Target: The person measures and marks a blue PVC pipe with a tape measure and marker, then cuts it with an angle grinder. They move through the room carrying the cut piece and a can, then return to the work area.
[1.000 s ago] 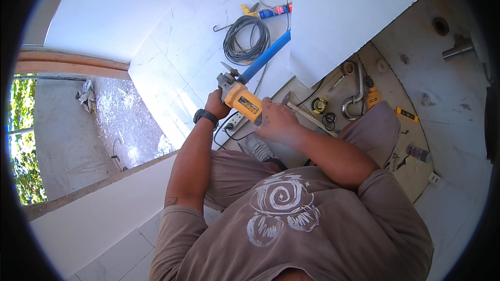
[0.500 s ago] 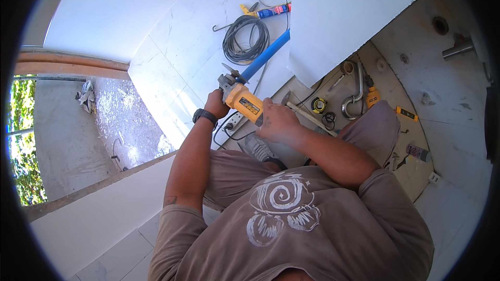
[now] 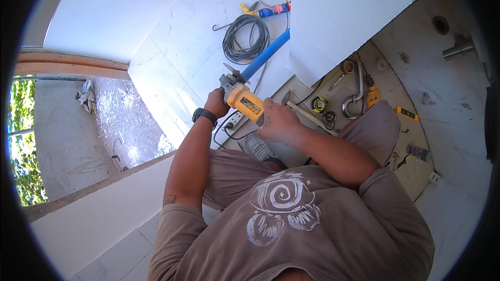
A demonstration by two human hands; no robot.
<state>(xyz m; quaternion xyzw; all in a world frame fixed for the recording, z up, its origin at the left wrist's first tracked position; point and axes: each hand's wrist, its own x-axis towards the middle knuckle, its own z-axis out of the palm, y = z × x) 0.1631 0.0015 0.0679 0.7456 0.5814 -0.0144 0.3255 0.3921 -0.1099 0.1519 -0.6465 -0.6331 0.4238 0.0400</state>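
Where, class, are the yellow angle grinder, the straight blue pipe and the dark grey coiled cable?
Yellow angle grinder point(image 3: 246, 101): head view, middle of its body.
Straight blue pipe point(image 3: 266, 54): head view, midway along its visible length.
Dark grey coiled cable point(image 3: 264, 35): head view, right-hand side of its loops.

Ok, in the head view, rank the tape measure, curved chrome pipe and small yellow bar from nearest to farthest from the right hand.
1. Tape measure, just right of the right hand.
2. Curved chrome pipe, farther right.
3. Small yellow bar, rightmost.
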